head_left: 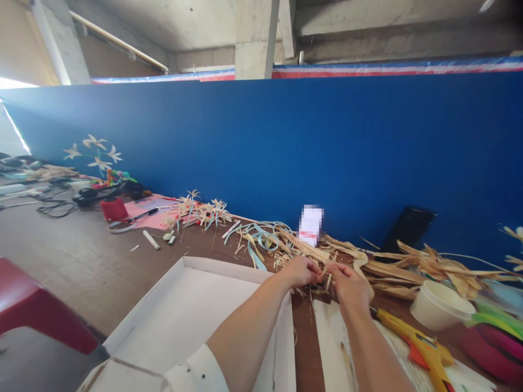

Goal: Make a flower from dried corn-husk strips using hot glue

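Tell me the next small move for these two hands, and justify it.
Probably steady the thin pale piece with the left hand and adjust it with the right hand: the fingertips of both come close together about it, though it is too small to tell how firmly either grips.

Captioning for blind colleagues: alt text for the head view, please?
A person's left hand and right hand nearly meet over dry strips on a brown table; anything held is too small to identify. An open white box lies below the left arm, a yellow glue gun beside the right arm; blue partition behind.
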`<state>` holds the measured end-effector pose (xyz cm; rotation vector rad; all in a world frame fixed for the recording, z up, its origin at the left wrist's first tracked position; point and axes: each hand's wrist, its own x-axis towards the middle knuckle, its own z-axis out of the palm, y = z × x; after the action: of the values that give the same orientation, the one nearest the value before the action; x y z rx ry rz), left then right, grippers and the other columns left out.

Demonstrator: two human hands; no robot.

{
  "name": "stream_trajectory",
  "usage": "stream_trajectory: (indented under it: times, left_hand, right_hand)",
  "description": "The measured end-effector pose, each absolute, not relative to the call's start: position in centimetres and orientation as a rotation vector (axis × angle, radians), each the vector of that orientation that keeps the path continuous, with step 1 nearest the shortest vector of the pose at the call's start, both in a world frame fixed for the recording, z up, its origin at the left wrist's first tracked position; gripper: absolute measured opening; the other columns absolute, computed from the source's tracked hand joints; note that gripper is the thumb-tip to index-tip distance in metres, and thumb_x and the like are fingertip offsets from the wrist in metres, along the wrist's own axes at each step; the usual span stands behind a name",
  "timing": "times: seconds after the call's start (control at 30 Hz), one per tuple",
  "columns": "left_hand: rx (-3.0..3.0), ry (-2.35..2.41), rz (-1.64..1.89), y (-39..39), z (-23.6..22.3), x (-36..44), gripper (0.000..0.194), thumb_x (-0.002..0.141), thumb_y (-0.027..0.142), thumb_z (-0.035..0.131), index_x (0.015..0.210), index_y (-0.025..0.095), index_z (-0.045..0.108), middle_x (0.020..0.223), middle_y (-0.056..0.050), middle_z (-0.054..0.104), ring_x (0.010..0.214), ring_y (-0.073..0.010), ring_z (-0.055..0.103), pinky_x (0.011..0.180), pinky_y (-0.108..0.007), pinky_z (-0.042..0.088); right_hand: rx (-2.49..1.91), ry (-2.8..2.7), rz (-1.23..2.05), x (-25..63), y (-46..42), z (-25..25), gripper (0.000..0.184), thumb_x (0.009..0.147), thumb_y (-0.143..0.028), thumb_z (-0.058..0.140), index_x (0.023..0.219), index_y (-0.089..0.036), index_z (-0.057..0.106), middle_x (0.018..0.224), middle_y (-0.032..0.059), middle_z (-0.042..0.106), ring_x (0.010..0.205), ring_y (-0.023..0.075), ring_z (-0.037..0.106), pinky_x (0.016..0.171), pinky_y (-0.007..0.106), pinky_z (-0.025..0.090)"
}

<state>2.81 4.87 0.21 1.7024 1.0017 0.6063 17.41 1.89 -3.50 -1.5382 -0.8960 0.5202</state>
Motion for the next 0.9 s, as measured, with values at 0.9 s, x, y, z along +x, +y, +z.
stream_trajectory:
  times: [0.9]
  left_hand:
    - [1.549, 1.079, 0.763, 4.5, -0.1, 3.7, 0.01, 0.064, 0.02, 0.061, 0.067, 0.012, 0.067, 0.054, 0.0, 0.056, 0.048, -0.0085, 0.046, 0.05, -0.02, 0.039]
  right_hand:
    - [-1.58, -0.879, 0.54, 16.1, 1.0, -2.0, 0.046, 0.056, -0.052, 0.068, 0.082, -0.014, 0.072, 0.043, -0.0018, 0.052, 0.04, 0.0134, 0.043, 0.041, 0.026, 0.034]
